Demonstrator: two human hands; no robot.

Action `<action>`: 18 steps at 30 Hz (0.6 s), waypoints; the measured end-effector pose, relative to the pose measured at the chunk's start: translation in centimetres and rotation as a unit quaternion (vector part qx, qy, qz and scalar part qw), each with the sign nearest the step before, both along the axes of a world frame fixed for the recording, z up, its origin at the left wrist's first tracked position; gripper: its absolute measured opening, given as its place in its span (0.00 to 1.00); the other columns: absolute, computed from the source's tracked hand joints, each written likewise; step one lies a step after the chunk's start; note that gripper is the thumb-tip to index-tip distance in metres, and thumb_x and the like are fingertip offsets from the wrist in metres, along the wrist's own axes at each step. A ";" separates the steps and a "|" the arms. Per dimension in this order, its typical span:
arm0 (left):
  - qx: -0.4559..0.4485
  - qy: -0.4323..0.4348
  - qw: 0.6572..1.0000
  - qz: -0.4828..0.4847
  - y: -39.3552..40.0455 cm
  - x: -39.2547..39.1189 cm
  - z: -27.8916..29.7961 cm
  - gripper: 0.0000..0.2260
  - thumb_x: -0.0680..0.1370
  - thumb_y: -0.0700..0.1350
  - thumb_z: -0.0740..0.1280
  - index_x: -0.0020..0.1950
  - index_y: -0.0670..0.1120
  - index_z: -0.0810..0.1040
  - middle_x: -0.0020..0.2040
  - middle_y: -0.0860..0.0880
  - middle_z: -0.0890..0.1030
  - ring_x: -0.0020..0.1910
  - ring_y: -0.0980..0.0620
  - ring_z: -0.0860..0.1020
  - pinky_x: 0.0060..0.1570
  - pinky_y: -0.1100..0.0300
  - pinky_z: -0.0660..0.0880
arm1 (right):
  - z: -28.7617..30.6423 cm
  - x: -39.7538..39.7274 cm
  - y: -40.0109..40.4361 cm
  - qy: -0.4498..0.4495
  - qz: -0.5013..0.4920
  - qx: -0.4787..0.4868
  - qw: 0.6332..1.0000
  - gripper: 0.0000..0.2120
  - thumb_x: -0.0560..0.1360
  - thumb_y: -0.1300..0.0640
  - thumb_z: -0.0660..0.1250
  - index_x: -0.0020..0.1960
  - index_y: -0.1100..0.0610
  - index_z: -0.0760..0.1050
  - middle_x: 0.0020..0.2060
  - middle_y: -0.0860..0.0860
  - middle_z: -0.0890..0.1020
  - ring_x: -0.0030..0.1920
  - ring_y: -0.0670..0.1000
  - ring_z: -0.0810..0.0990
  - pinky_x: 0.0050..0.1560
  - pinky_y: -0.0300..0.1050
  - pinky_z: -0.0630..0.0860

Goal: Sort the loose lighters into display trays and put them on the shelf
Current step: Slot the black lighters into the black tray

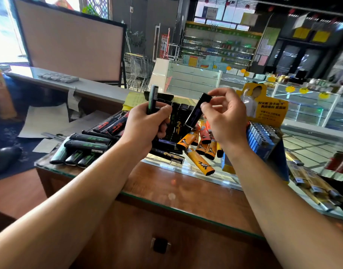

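My left hand (147, 125) grips a black lighter with green print (152, 98), held upright above the counter. My right hand (225, 117) pinches a black lighter with purple print (197, 110) by its top, tilted down to the left. Below them lies a heap of loose lighters: black ones with green print (87, 145) at the left, black ones with red print (113, 125), black ones with gold print (178, 117) standing in the middle, and orange ones (199, 161) at the right. A yellow display tray (263, 105) holds a row of blue lighters (261, 136).
The lighters rest on a glass-topped wooden counter (166, 187) with a drawer knob (160, 244) below. Gold-coloured lighters (310, 183) lie at the right edge, red cans (339, 162) beyond. Papers (48, 121) and a keyboard (58, 77) sit at the left. Glass cases and shelves stand behind.
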State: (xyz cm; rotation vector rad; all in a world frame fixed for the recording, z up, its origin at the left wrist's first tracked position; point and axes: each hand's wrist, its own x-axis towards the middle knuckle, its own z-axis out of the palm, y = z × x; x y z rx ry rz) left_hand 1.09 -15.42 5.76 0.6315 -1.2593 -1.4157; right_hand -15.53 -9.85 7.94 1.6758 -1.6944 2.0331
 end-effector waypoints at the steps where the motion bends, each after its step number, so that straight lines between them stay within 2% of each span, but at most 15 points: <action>1: 0.013 0.012 1.000 0.001 -0.1 0.0 0.0 0.05 0.78 0.39 0.70 0.43 0.43 0.77 0.31 0.47 0.76 0.27 0.53 0.71 0.25 0.62 0.67 | 0.0 -0.1 0.0 0.001 -0.010 -0.006 1.000 0.08 0.74 0.63 0.70 0.51 0.54 0.76 0.40 0.49 0.81 0.37 0.44 0.80 0.31 0.33 0.74; 4: 0.065 0.038 0.997 -0.004 -0.2 0.0 0.2 0.05 0.79 0.40 0.69 0.46 0.41 0.76 0.31 0.47 0.75 0.27 0.53 0.70 0.25 0.62 0.65 | -0.2 -0.3 -0.1 0.030 -0.040 -0.024 0.998 0.09 0.75 0.63 0.68 0.52 0.52 0.76 0.38 0.46 0.78 0.35 0.42 0.78 0.29 0.31 0.72; 7: 0.116 0.077 0.990 -0.006 -0.3 0.1 0.5 0.02 0.79 0.36 0.66 0.49 0.39 0.74 0.33 0.45 0.74 0.28 0.52 0.70 0.27 0.61 0.65 | -0.4 -0.3 -0.3 0.065 -0.063 -0.030 0.995 0.08 0.75 0.62 0.67 0.53 0.53 0.78 0.37 0.43 0.78 0.35 0.40 0.79 0.31 0.32 0.73; 10: 0.135 0.097 0.986 0.005 -0.4 0.2 0.6 0.09 0.76 0.30 0.61 0.54 0.37 0.75 0.36 0.43 0.73 0.29 0.51 0.71 0.28 0.61 0.67 | -0.7 -0.3 -0.5 0.095 -0.077 -0.028 0.992 0.08 0.75 0.63 0.68 0.54 0.56 0.78 0.39 0.46 0.80 0.34 0.37 0.80 0.30 0.27 0.72; 13: 0.126 0.087 0.988 0.010 -0.3 0.2 0.5 0.10 0.77 0.28 0.60 0.54 0.36 0.76 0.37 0.44 0.75 0.31 0.52 0.73 0.31 0.61 0.71 | -1.0 -0.3 -0.7 0.116 -0.082 -0.017 0.990 0.08 0.76 0.64 0.68 0.54 0.57 0.77 0.39 0.46 0.79 0.34 0.36 0.79 0.30 0.26 0.71; 15: 0.119 0.077 0.990 0.010 -0.3 0.2 0.5 0.09 0.78 0.30 0.62 0.57 0.36 0.78 0.38 0.44 0.78 0.31 0.52 0.75 0.33 0.59 0.74 | -1.2 -0.5 -0.9 0.131 -0.093 -0.005 0.987 0.08 0.76 0.63 0.68 0.53 0.55 0.76 0.40 0.46 0.79 0.36 0.38 0.80 0.32 0.29 0.73; 18: 0.105 0.064 0.992 -0.015 0.1 0.2 0.5 0.08 0.81 0.36 0.64 0.58 0.40 0.78 0.38 0.45 0.81 0.31 0.51 0.77 0.37 0.55 0.75 | -1.7 -0.7 -1.5 0.162 -0.104 0.014 0.981 0.08 0.75 0.62 0.68 0.53 0.54 0.75 0.42 0.45 0.79 0.37 0.43 0.81 0.38 0.44 0.80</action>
